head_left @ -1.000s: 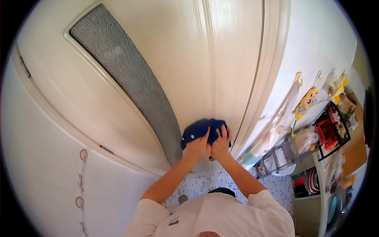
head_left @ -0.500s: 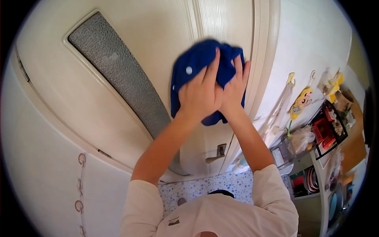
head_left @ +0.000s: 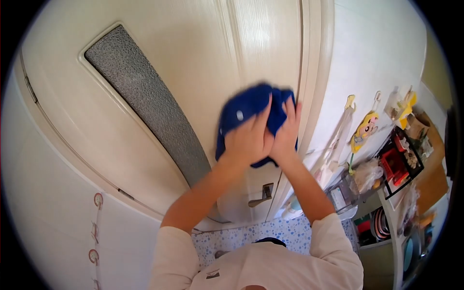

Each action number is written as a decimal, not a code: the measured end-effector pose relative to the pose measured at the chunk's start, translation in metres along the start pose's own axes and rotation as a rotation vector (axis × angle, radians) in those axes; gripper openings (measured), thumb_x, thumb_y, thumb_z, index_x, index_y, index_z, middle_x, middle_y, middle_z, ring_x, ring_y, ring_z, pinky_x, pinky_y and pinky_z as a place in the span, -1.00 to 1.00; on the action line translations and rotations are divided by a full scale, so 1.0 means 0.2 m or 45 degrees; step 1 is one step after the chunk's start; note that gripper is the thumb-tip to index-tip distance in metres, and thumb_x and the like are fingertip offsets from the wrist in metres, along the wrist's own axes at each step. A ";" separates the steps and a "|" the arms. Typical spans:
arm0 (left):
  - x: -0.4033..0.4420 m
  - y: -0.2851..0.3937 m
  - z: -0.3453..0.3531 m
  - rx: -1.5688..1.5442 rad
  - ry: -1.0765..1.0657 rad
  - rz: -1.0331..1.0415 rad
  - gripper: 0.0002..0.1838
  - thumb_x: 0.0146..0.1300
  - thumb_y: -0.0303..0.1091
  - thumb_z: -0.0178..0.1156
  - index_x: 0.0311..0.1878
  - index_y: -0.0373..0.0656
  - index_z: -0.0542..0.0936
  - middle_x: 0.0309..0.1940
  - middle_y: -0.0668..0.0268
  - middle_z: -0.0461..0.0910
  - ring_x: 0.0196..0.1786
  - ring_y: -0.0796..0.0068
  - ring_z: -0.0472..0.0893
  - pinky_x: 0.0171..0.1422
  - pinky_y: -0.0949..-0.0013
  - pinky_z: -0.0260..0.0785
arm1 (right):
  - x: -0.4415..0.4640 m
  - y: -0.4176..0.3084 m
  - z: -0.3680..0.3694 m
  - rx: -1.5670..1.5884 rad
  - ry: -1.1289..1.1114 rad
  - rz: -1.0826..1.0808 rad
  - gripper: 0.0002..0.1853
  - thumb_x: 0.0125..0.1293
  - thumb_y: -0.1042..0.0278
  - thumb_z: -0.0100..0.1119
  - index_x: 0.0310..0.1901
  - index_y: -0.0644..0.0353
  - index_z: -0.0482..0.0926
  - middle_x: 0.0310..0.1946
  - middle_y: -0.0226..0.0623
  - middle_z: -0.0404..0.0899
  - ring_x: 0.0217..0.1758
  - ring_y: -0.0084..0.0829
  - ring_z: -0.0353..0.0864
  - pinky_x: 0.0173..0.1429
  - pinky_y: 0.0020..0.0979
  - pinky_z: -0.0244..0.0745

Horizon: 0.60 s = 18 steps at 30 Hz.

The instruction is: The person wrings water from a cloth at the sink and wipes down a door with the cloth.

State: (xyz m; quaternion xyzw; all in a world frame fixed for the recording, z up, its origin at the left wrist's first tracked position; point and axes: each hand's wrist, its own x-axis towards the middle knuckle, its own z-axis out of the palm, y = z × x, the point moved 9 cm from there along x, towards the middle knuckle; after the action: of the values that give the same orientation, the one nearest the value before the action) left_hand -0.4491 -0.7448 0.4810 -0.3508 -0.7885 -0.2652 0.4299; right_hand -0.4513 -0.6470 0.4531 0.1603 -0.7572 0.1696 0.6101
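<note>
A bunched dark blue cloth [head_left: 245, 104] with small white spots lies pressed against a cream door [head_left: 188, 63]. My left hand [head_left: 247, 140] holds it from the left, some fingers hidden in its folds. On the cloth's right part is my right hand [head_left: 286, 133], fingers extended and gripping it against the door. The two hands touch near the thumbs. Below them sits the metal door handle [head_left: 262, 195]. A long textured grey panel [head_left: 150, 96] curves down the door to the left of the cloth.
The door frame [head_left: 316, 63] runs just right of my hands. Hooks with a yellow cartoon hanger [head_left: 366, 131] are on the white wall. A counter carries a black rack [head_left: 405, 162] with a red basket [head_left: 394, 165]. Blue-speckled floor [head_left: 290, 232] lies below.
Both hands and the blue cloth have slid down the door, closer to the handle. The cloth looks more bunched. The camera view has shifted slightly.
</note>
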 end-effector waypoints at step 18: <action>0.08 0.02 -0.10 -0.012 0.100 0.058 -0.21 0.07 -0.47 0.06 0.50 -0.25 0.36 0.15 -0.06 0.62 0.09 -0.06 0.68 0.14 0.17 0.59 | 0.13 -0.04 -0.06 0.104 0.126 -0.123 -0.56 0.23 0.25 0.21 0.12 0.23 0.64 0.28 -0.05 0.49 0.49 0.15 0.34 0.54 0.32 0.06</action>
State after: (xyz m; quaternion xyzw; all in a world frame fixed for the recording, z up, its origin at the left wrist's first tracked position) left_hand -0.4420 -0.7513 0.5060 -0.3600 -0.7616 -0.2725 0.4649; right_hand -0.4428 -0.6500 0.4811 0.2130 -0.7099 0.1784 0.6472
